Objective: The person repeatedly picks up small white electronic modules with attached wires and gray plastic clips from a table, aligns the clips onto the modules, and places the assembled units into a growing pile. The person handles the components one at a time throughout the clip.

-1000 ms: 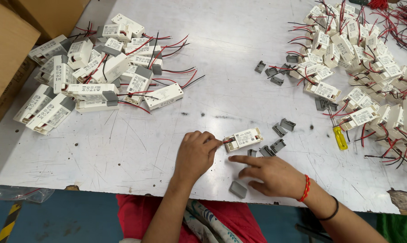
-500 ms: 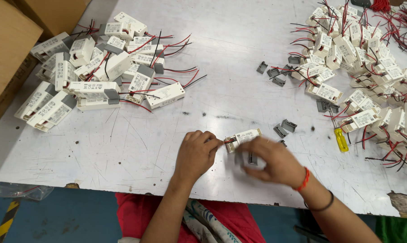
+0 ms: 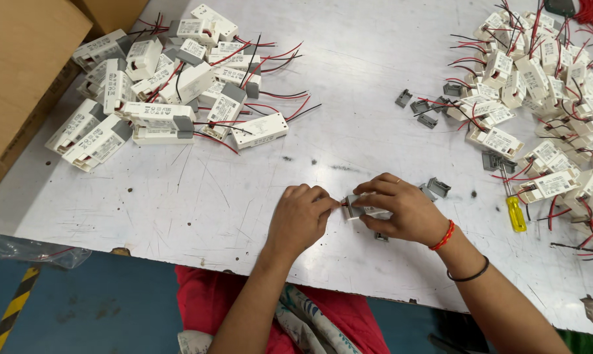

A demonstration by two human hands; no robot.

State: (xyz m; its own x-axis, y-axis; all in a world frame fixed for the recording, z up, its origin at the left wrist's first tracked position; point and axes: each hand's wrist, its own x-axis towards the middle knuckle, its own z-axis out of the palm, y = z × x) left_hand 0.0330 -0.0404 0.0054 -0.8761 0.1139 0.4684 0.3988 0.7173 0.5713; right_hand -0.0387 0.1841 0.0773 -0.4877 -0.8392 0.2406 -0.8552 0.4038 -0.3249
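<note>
gripping a small white box [image 3: 361, 208] from both ends, the left hand [image 3: 301, 219] pinches its wire side and the right hand [image 3: 401, 210] wraps over it, near the table edge [image 3: 349, 288]. bare tabletop lies open beyond the left hand; a yellow screwdriver [image 3: 514, 211] lies right of the right hand.

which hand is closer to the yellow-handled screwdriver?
Right. The right hand sits just left of the screwdriver, gripping a small white box; the left hand is farther left, beyond that box.
</note>
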